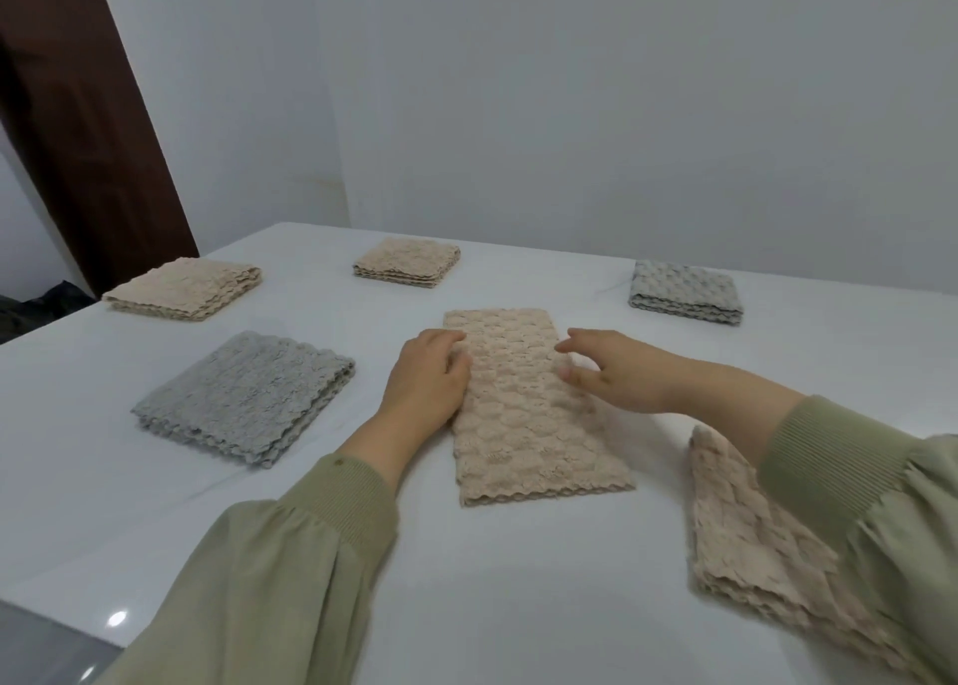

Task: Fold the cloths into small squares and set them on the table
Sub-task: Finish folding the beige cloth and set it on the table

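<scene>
A beige textured cloth [523,415], folded into a long strip, lies in the middle of the white table [518,606], running away from me. My left hand [430,378] rests on its left edge near the middle, fingers on the fabric. My right hand [611,368] hovers at the strip's right edge, fingers loosely spread, thumb touching the cloth. Folded squares lie around it: a grey square [243,399] at left, two beige squares [184,288] [407,262] at the back, and another grey square [687,290] at back right.
A pink-beige folded cloth [741,539] lies at the near right, partly under my right sleeve. A wall stands behind the table. A dark wooden door frame [88,129] rises at the far left beyond the table's left edge.
</scene>
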Demonstrator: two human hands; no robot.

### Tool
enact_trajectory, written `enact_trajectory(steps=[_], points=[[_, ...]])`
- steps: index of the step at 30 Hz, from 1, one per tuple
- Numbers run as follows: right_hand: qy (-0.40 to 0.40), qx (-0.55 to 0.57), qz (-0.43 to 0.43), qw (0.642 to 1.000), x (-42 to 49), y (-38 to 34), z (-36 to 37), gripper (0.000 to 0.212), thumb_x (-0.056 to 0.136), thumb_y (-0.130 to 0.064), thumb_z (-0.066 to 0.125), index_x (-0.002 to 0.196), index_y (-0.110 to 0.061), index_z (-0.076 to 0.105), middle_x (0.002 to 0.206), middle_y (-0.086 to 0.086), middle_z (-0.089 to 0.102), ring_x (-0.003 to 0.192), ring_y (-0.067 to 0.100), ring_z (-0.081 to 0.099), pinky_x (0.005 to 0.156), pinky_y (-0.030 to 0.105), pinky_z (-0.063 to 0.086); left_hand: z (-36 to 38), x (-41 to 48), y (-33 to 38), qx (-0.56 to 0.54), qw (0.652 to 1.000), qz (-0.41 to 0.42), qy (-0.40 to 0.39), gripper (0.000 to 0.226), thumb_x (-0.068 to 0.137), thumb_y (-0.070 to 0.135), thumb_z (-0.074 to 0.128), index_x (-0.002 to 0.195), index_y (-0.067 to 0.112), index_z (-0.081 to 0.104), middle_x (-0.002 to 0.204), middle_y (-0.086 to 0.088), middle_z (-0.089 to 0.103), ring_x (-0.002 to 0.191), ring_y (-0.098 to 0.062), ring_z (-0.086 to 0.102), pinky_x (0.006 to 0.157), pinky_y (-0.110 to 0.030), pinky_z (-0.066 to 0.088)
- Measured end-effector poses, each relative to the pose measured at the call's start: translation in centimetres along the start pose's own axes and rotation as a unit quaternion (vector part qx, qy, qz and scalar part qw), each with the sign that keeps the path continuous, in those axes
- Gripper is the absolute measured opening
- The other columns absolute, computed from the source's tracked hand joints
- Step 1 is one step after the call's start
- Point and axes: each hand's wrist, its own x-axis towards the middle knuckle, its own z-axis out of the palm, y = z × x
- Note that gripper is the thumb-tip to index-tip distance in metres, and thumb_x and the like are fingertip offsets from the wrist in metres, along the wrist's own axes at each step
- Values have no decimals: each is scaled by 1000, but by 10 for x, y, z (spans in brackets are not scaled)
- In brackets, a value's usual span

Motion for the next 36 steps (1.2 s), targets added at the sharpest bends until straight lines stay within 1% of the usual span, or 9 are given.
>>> enact_trajectory(steps=[3,7,12,16,22,27,31,34,36], points=[[6,16,24,1000,31,7,-2,52,99,-42,37,142,-13,36,149,5,35,128,21,42,104,29,29,3,17,-7,64,997,-25,26,39,98,23,38,136,14,45,137,-7,47,126,-23,39,102,-34,33],[30,74,62,995,70,15,2,51,100,-39,34,142,-11,33,148,9,37,130,24,41,105,31,30,11,37,-12,160,987,-17,19,41,98,25,34,137,15,42,127,-9,52,117,-27,42,93,-37,37],[138,195,129,962,100,30,30,47,101,-37,32,140,-10,37,136,10,50,120,26,49,93,29,35,14,63,-21,185,979,-58,58,38,100,29,31,121,10,55,118,-11,56,111,-28,46,87,-38,38],[199,186,132,953,108,35,52,42,100,-34,36,133,-11,47,127,10,58,116,27,52,96,35,41,16,79,-26,162,978,-106,73,43,99,36,32,105,8,63,109,-11,58,105,-28,47,83,-39,40],[191,161,113,962,113,37,53,45,93,-28,46,135,-11,45,128,10,56,117,27,50,98,38,42,22,99,-24,187,970,-145,48,36,89,45,44,95,17,64,101,-2,61,103,-26,47,82,-37,42],[184,185,112,959,112,39,51,51,90,-27,54,137,-13,42,132,8,52,121,24,47,101,36,39,21,100,-19,67,987,-143,43,6,81,30,57,78,26,54,87,8,60,95,-19,51,80,-34,43],[169,220,111,954,110,40,49,58,88,-30,57,141,-16,36,137,6,49,124,22,45,104,34,37,19,95,-17,-122,984,-115,56,19,80,17,64,73,23,48,72,8,53,69,-13,49,60,-25,37],[157,253,110,948,109,41,46,66,87,-35,60,143,-19,30,143,6,43,129,21,42,105,35,36,16,90,-11,-223,968,-89,75,28,78,0,65,76,21,47,72,5,52,65,-11,46,59,-19,38],[154,293,105,938,107,40,44,70,87,-37,61,145,-20,25,146,3,39,128,20,43,102,33,38,16,87,-8,-255,961,-73,81,32,76,-5,66,77,22,48,75,1,55,67,-11,48,64,-22,42]])
